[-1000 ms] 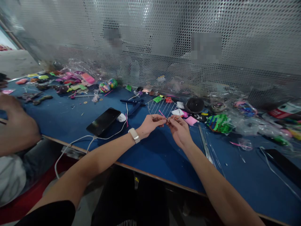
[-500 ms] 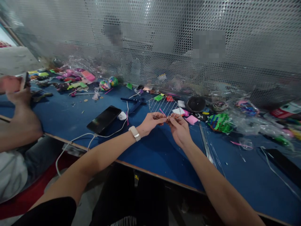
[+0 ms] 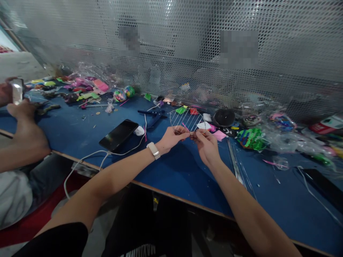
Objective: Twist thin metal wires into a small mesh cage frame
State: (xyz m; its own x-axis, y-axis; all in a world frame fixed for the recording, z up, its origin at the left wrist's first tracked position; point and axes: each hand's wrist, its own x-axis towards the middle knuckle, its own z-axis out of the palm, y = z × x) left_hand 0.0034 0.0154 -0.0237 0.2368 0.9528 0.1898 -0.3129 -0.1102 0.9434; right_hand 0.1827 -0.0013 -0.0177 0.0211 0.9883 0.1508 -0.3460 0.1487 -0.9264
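Observation:
A round wire frame [image 3: 187, 119] with thin parallel wires across it is held up over the blue table [image 3: 177, 178]. My left hand [image 3: 174, 138] pinches its near edge from the left. On the right, my right hand [image 3: 205, 142] is closed on the same edge, its fingertips close to those of my left hand. Behind the frame lie a green piece [image 3: 181, 110], a red piece [image 3: 193, 111] and a white piece [image 3: 204, 126]. A dark blue tool [image 3: 154, 117] rests left of the frame.
A black phone [image 3: 119, 135] with a white cable lies at left. At far left a person's hand [image 3: 23, 109] holds a phone [image 3: 17, 91]. A black bowl [image 3: 224, 117], a green striped ball [image 3: 251, 139] and plastic wrap are at right. A perforated metal screen [image 3: 166, 46] stands behind.
My right hand has shifted slightly to the right along the frame's edge. My left hand has hardly moved. The other person's phone has turned, showing a bright face.

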